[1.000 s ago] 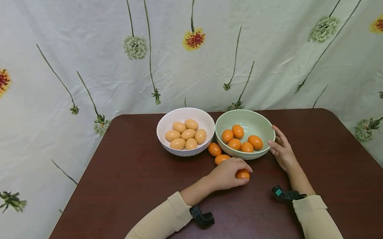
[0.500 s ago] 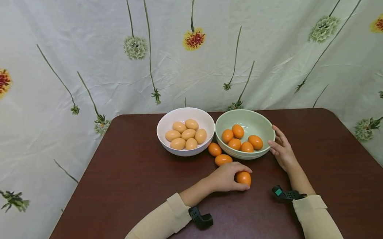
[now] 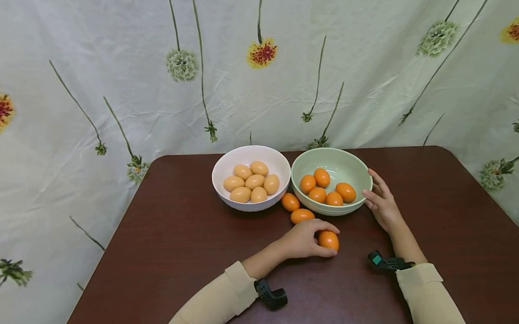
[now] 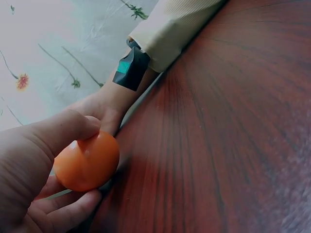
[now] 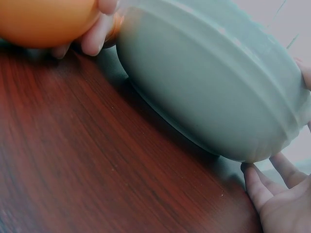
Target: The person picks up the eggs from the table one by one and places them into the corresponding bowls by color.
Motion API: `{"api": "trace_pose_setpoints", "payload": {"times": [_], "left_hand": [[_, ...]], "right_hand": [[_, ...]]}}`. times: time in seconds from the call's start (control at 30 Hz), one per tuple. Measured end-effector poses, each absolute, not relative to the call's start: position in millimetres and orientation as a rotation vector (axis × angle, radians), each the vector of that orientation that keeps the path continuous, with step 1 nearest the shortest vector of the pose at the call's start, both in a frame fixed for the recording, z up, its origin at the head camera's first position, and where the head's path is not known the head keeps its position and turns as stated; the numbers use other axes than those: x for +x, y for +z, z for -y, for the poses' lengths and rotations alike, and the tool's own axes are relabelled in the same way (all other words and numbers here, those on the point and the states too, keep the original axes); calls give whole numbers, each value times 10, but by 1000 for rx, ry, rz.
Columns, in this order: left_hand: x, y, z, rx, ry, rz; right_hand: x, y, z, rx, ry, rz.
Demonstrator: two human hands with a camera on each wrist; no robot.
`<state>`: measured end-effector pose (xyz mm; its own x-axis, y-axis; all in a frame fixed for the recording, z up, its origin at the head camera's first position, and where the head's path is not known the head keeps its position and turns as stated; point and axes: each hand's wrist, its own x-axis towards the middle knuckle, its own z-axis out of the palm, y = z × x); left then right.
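Note:
My left hand [image 3: 309, 239] pinches an orange egg [image 3: 329, 241] between thumb and fingers, in front of the green bowl [image 3: 334, 210]. Close up in the left wrist view, this egg is smooth and shiny, with fingertips on two sides of it. My right hand [image 3: 383, 206] holds the green bowl by its right side; in the right wrist view, fingers [image 5: 255, 187] reach to its lower wall. Several orange eggs [image 3: 346, 192] lie inside that bowl. Two more, one beside the bowls [image 3: 290, 202] and one nearer my left hand [image 3: 302, 216], lie on the table.
Left of the green bowl and right up against it stands a white bowl [image 3: 253, 208] with several tan eggs [image 3: 254, 181]. Everything is on a dark red-brown wooden table [image 3: 178, 226]. Behind its back edge hangs a pale floral cloth [image 3: 136, 50].
My left hand and the orange egg in it have shifted slightly toward me, and more of the egg shows between the fingers. The right hand and both bowls stay in place.

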<state>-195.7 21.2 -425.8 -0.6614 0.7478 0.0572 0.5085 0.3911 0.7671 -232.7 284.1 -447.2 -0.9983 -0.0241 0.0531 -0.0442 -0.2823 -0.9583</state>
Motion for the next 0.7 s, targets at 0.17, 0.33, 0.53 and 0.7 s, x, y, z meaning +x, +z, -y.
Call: {"api": "trace_pose_setpoints", "payload": {"times": [0.17,0.33,0.53,0.7], "left_hand": [[-1987,-4235,-198,1115,1151,-2344],[-2020,-4150,-180,1147,1155,-2325],[-2064,-4028,-162,1221,1118,-2351],[-2108,-3925,-152,1220,1150,-2312]], "right_hand": [[-2334,-4473,-2841,89,2502,1883],[-2340,-4475,-2837,80,2498,1885],[-2342,-4474,-2833,74,2492,1897],[-2340,-4475,-2834,68,2494,1898]]}}
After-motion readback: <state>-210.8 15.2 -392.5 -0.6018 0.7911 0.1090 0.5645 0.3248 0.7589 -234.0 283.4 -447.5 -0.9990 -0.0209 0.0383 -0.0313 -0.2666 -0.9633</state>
